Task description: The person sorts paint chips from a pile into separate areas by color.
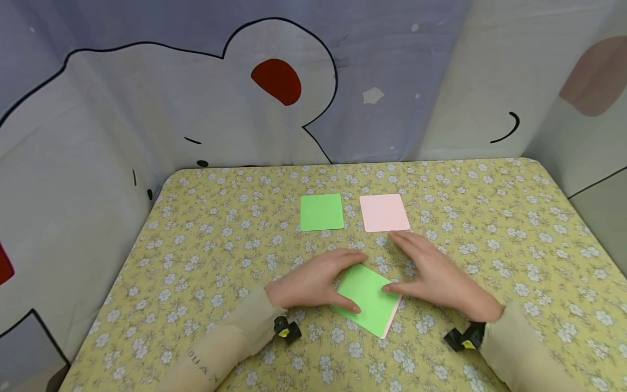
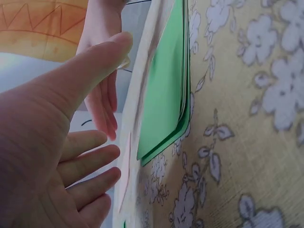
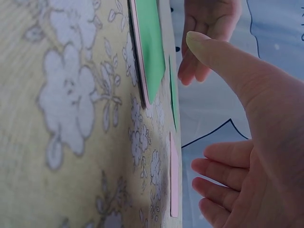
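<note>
A small stack of square cards (image 1: 368, 299) lies turned at an angle on the table, a green one on top and a pink edge showing beneath. My left hand (image 1: 318, 279) hovers at the stack's left side, thumb over the top card, fingers relaxed. At the right side my right hand (image 1: 436, 275) hovers likewise, thumb above the stack's edge. Both wrist views show a gap between the thumbs and the stack (image 2: 164, 85). Farther back lie a single green card (image 1: 321, 212) and, to its right, a pink card (image 1: 384, 213), near my right fingertips.
The table (image 1: 220, 228) wears a yellow cloth with white flowers. Behind it hangs a curtain (image 1: 392, 81) with cartoon figures, which also runs along both sides. The table's back edge lies a little beyond the two single cards.
</note>
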`<state>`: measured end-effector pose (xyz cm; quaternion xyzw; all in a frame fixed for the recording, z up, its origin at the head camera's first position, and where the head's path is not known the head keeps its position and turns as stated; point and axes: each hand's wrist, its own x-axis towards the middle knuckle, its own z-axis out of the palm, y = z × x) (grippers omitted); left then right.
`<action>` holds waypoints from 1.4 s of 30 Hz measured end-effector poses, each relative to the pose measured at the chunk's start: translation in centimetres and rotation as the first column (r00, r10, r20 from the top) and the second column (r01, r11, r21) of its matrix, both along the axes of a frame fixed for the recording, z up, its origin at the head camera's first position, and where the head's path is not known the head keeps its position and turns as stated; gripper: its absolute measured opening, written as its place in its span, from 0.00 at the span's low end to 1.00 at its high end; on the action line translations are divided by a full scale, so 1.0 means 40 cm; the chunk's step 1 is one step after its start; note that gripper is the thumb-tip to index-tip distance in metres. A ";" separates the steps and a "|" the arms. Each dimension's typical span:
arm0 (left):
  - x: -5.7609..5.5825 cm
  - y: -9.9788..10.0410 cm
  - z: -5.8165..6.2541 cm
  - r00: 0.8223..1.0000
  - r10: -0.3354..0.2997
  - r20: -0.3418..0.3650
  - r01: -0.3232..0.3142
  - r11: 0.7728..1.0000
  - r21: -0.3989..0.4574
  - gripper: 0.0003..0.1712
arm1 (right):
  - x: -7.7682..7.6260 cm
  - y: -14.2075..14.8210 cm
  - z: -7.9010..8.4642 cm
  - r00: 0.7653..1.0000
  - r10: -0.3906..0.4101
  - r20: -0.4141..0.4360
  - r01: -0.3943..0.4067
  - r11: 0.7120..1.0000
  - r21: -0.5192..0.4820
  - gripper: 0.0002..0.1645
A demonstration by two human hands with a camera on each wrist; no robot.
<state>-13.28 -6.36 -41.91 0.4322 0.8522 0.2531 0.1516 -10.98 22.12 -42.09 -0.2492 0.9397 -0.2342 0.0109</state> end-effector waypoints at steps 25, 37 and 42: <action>0.033 -0.005 -0.008 0.999 -0.046 0.014 0.046 0.998 -0.035 0.64 | 0.032 -0.007 -0.003 0.999 0.029 0.033 -0.029 1.000 -0.006 0.68; 0.028 -0.002 -0.013 0.999 -0.036 -0.020 0.035 0.999 -0.029 0.60 | 0.033 -0.011 -0.011 0.998 0.022 0.051 -0.022 1.000 0.003 0.70; 0.025 -0.002 -0.017 0.999 -0.030 -0.025 0.029 0.999 -0.017 0.59 | 0.035 -0.014 -0.013 0.998 0.022 0.065 -0.022 1.000 0.004 0.69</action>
